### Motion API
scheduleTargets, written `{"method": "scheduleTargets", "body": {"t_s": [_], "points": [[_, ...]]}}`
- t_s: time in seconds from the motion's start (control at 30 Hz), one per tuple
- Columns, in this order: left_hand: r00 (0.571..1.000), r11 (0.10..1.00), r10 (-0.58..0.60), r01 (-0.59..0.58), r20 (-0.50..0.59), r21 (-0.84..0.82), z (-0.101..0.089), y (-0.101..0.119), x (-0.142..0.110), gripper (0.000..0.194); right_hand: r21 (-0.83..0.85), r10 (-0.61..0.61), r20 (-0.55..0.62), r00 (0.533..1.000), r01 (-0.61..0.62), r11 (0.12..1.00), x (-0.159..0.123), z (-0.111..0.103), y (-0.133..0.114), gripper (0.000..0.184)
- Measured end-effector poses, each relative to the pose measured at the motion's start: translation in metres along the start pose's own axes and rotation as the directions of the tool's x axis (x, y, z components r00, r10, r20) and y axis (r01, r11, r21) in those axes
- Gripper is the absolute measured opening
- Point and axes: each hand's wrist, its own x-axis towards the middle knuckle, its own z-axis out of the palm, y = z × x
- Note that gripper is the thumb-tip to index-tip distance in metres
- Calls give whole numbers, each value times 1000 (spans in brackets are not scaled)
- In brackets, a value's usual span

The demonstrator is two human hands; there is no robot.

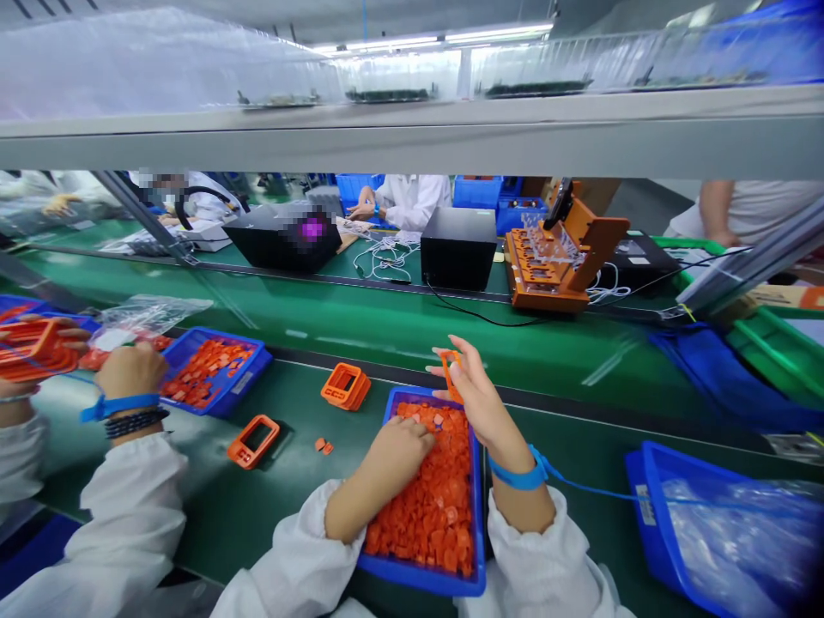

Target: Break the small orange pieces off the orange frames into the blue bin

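A blue tray [480, 498] heaped with small orange plastic pieces [438, 506] lies on the green bench in front of me. My left hand [400, 446] rests curled on the pile, fingers closed down among the pieces; what it grips is hidden. My right hand [473, 390] is raised over the tray's far end and pinches a small orange frame part [449, 367] between fingers and thumb. A blue wrist strap [518, 474] with a cord circles my right wrist.
Two orange frames [346, 385] [253, 440] and small bits [323, 445] lie left of the tray. A co-worker's hand [130, 369] works at another blue tray [219, 365] on the left. A blue bin with plastic bags [721, 515] stands right. Black boxes [458, 247] and an orange fixture [554, 262] sit beyond the conveyor.
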Motion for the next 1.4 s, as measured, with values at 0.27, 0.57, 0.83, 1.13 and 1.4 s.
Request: {"method": "scheduleTargets", "body": {"t_s": [0.27, 0.57, 0.83, 1.13, 1.4], "points": [[999, 999, 26, -27, 39, 22, 9, -5, 5, 22, 385, 58, 26, 998, -64, 921, -3, 9, -12, 55], [998, 992, 6, -14, -70, -123, 5, -10, 2, 25, 592, -142, 23, 990, 101, 799, -5, 10, -10, 51], [672, 414, -549, -299, -497, -860, -31, -8, 0, 18, 501, -372, -176, 911, 408, 763, -9, 20, -7, 35], [743, -40, -588, -421, -320, -906, -41, 25, 19, 41, 127, -547, -137, 826, 563, 817, -25, 39, 3, 24], [912, -200, -363, -275, -189, -940, -43, 17, 10, 47, 62, -565, -109, 818, 573, 817, -29, 42, 12, 17]]}}
